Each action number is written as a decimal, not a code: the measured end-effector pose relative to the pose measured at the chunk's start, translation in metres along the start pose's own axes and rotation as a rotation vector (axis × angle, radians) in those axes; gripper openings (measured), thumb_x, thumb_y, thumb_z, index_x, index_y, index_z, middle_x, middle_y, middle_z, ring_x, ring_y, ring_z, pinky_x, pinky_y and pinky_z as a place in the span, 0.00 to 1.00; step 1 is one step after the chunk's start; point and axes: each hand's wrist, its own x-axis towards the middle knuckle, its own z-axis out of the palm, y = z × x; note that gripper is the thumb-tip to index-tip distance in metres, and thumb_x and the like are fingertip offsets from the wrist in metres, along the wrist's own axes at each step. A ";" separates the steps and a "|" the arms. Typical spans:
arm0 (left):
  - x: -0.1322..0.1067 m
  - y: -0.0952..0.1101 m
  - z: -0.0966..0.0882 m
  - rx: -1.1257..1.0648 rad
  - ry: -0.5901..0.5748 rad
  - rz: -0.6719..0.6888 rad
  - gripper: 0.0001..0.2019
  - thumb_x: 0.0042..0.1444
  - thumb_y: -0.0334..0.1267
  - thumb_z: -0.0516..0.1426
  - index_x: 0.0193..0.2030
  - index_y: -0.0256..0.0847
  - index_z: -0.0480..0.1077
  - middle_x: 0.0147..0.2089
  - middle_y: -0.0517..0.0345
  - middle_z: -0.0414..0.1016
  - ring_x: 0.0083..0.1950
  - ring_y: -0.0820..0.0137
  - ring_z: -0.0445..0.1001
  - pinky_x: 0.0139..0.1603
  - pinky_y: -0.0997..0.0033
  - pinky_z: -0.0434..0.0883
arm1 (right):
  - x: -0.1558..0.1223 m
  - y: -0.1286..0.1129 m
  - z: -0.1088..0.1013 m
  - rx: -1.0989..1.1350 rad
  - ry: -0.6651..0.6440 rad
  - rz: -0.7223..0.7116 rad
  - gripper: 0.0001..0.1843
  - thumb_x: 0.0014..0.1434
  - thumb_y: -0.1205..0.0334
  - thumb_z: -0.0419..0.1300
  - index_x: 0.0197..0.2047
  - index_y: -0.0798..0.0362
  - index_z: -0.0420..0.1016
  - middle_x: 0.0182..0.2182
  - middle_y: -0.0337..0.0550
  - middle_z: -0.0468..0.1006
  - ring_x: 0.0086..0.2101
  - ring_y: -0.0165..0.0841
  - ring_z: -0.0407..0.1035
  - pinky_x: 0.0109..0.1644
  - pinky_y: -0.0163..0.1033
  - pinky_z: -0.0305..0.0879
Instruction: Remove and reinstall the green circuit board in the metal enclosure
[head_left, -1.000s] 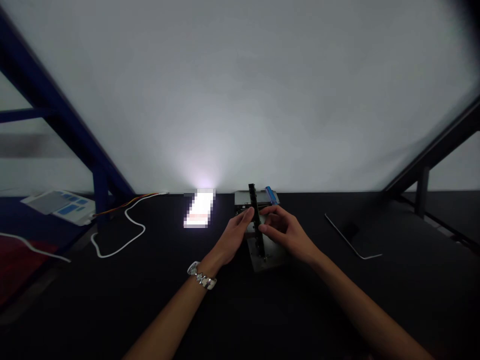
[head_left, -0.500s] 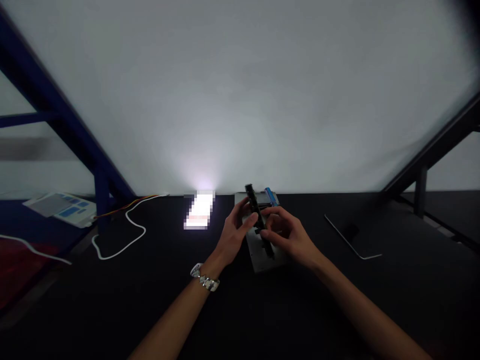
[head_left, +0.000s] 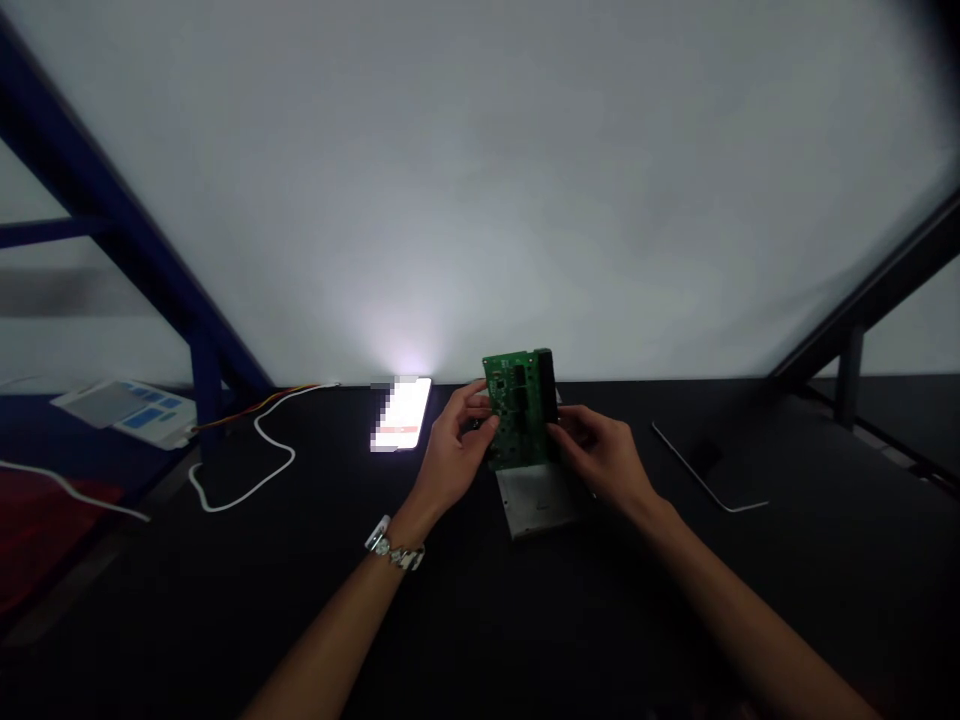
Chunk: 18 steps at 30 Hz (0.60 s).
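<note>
A green circuit board (head_left: 514,410) is held up and tilted between my two hands, its component side facing me. Along its right edge runs a long black connector strip (head_left: 547,388). My left hand (head_left: 459,440) grips the board's left edge, thumb in front and fingers behind. The thumb and fingers of my right hand (head_left: 600,450) pinch the board at its right edge, by the black strip. Below and behind the board lies a flat grey metal plate (head_left: 536,505) on the black table, its far part hidden by the board.
A lit phone (head_left: 405,415) leans near the wall, left of my hands. White cable (head_left: 289,455) curls across the table farther left, by a white and blue sheet (head_left: 131,412). At the right lies a bent metal rod (head_left: 697,478). Blue frame bars (head_left: 142,220) stand at the left.
The circuit board has turned from edge-on to showing its green face. My hands have moved apart to its two side edges. The blue item on the plate is now hidden behind it.
</note>
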 end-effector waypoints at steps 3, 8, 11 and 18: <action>0.000 0.005 -0.005 0.031 -0.083 0.030 0.20 0.61 0.38 0.57 0.61 0.49 0.65 0.51 0.53 0.73 0.49 0.67 0.73 0.51 0.60 0.73 | -0.001 0.003 0.006 0.070 -0.037 0.043 0.13 0.62 0.56 0.58 0.46 0.52 0.77 0.32 0.45 0.81 0.29 0.36 0.74 0.34 0.40 0.69; -0.003 0.010 -0.005 0.060 -0.210 0.046 0.16 0.61 0.36 0.57 0.56 0.49 0.71 0.54 0.53 0.72 0.53 0.64 0.73 0.53 0.58 0.74 | 0.001 0.004 0.013 0.200 0.009 0.045 0.11 0.61 0.59 0.58 0.46 0.52 0.75 0.36 0.46 0.81 0.33 0.37 0.76 0.36 0.40 0.71; -0.004 0.012 -0.004 0.074 -0.296 0.060 0.16 0.61 0.36 0.57 0.56 0.49 0.71 0.58 0.52 0.70 0.56 0.62 0.72 0.56 0.54 0.72 | 0.004 0.005 0.018 0.277 0.038 0.015 0.11 0.62 0.60 0.58 0.47 0.51 0.73 0.39 0.46 0.81 0.38 0.38 0.76 0.40 0.41 0.72; -0.003 0.007 -0.009 0.223 -0.370 0.045 0.31 0.55 0.39 0.63 0.64 0.52 0.61 0.64 0.49 0.62 0.65 0.55 0.62 0.64 0.45 0.63 | 0.003 0.001 0.022 0.437 0.076 -0.102 0.16 0.60 0.63 0.60 0.52 0.48 0.69 0.51 0.48 0.75 0.48 0.40 0.73 0.53 0.47 0.68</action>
